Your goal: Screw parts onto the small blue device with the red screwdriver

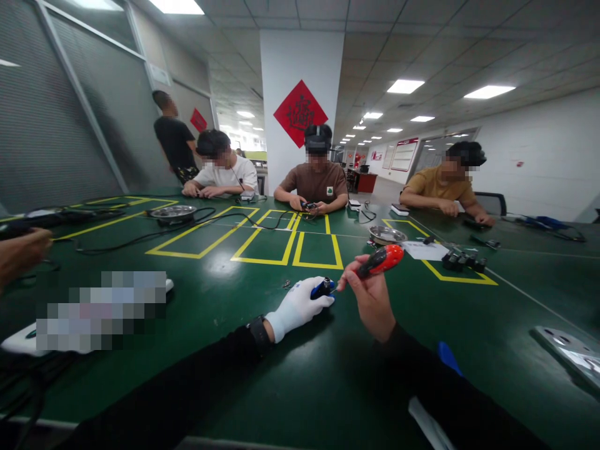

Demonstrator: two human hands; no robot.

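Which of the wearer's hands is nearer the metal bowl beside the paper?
Right. The right hand is in front of the metal bowl; the gloved left hand, farther off, front-left.

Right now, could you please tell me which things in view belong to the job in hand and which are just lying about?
In use:
- red and black screwdriver, in the right hand
- blue and black piece, in the gloved left hand

Apparently lying about:
- metal bowl on the right
- white sheet
- black objects beside the sheet

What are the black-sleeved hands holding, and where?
Right hand: a red screwdriver, near the handle's shaft end. Left hand: a small object, by its blue part.
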